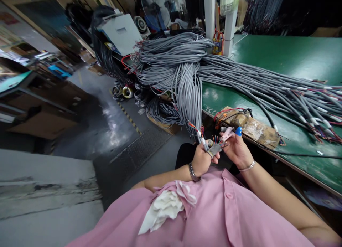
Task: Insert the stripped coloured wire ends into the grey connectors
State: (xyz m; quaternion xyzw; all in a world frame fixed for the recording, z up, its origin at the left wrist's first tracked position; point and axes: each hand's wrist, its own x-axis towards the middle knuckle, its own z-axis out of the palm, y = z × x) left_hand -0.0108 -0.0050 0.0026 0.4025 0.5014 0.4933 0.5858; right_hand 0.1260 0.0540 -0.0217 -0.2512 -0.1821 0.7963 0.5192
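Observation:
My left hand point(201, 160) is closed around the stripped end of a grey cable point(204, 144), with grey covers on its thumb and a finger. Thin coloured wires point(216, 139) fan out above those fingertips. Close by on the right, my right hand point(237, 151) has its fingers bent towards the wires, and a blue cover sits on one fingertip. A pinkish-white strip point(227, 133) shows at its fingers; whether it is held or wrapped on a finger I cannot make out. From a large bundle of grey cables point(188, 93), more cables hang down to my left hand.
The green table point(283, 51) carries a long spread of grey cables point(240, 74) with stripped ends at right. A taped wooden board point(258, 129) lies at its near edge. Coiled cables point(165, 113) lie below, left of the table. A grey surface point(48, 200) is at lower left.

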